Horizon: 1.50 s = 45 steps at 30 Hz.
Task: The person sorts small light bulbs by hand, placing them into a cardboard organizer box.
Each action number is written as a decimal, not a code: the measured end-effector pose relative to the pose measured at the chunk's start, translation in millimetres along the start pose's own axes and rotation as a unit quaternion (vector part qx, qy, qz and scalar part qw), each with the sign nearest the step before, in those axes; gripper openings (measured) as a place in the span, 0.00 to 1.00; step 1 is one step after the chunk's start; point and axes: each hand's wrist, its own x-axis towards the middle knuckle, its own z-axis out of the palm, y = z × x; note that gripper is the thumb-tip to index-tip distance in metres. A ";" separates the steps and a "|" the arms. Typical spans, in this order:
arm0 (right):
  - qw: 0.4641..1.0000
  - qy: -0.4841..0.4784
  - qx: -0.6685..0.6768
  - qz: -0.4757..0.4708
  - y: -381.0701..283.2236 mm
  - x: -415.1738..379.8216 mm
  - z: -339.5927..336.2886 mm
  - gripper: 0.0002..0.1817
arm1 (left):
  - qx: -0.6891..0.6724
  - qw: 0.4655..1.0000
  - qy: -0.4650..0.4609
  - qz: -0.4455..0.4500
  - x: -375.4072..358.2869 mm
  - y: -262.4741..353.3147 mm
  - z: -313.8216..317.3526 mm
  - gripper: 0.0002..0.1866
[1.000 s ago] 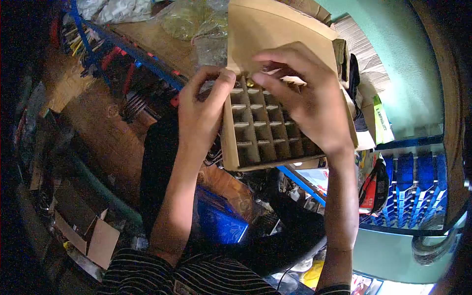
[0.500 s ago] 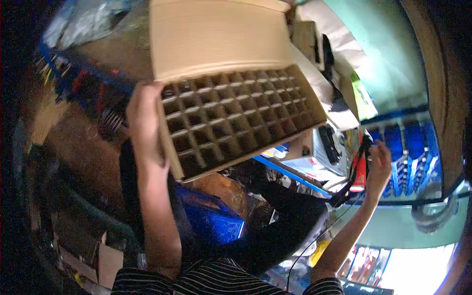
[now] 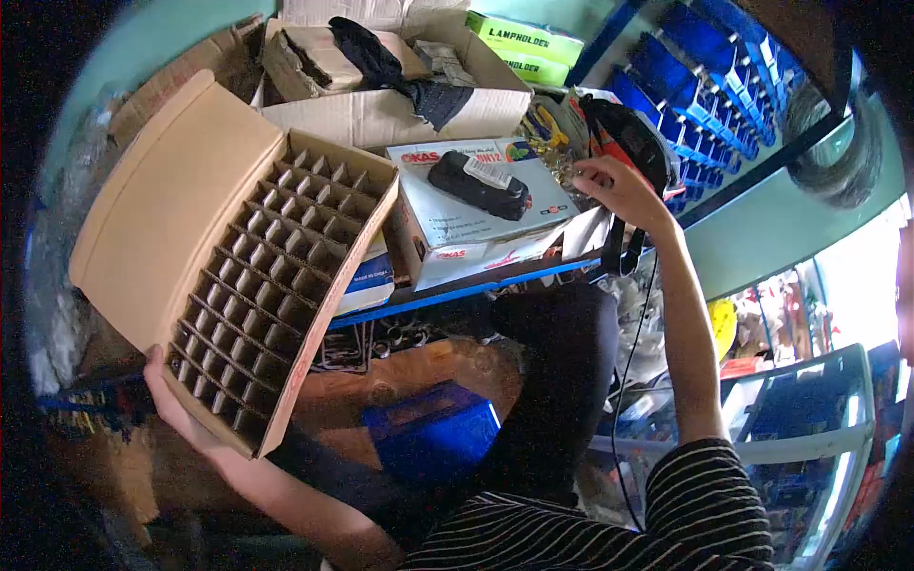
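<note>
Grasping box [image 3: 327, 309] at left by near end with left hand [image 3: 171, 404]; lengthwise near-left to far-right. Reaching right, over small parts [image 3: 562, 173], with curled right hand [image 3: 624, 195]; cannot tell if gripping anything.

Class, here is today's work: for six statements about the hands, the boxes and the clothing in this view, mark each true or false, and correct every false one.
1. The left hand holds the divided cardboard box. True.
2. The box's lid is shut. False: it is open.
3. A black item lies on the white OKAS box. True.
4. The right hand grips the black item. False: it is apart from it, by small shiny pieces; whether it holds one is too small to tell.
5. The upper yellow-green box reads LAMPHOLDER. True.
6. The person's right sleeve is plain white. False: it is dark with pale stripes.
</note>
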 end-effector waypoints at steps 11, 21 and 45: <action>1.000 0.017 0.008 -0.011 -1.7 4.8 13.4 0.24 | -0.022 0.997 -0.030 -0.067 -22.5 12.9 17.2 0.23; 0.996 0.054 -0.070 -0.011 -30.0 6.1 15.2 0.22 | -0.085 0.993 -0.026 -0.078 -13.0 3.8 10.4 0.19; 0.801 -0.125 0.077 -0.581 -391.0 41.2 123.6 0.18 | -0.042 0.997 -0.044 0.048 -42.1 16.4 33.1 0.14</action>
